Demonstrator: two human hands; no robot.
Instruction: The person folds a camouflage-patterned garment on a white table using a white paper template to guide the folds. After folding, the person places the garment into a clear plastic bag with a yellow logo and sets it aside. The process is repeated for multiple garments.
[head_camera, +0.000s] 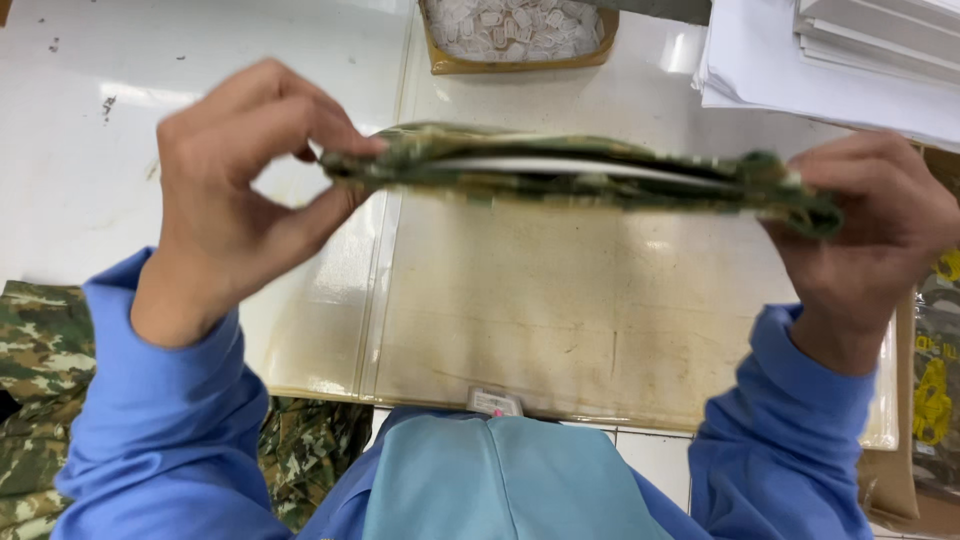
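Blue sleeves nearest the lens, then folded camouflage cloth held edge-on and level above the surface, likely stretched flat so the white card inside stays put. Left hand grip pinched shut on one end, right hand grip closed on the other; tray of white clips beyond.

- One view only, from a camera worn on the person's head
- It looks steeply down over the chest onto the white table, whose far edge lies toward the top of the frame
- It sits close: the left hand and right hand fill much of the picture
- No second view shares the scene
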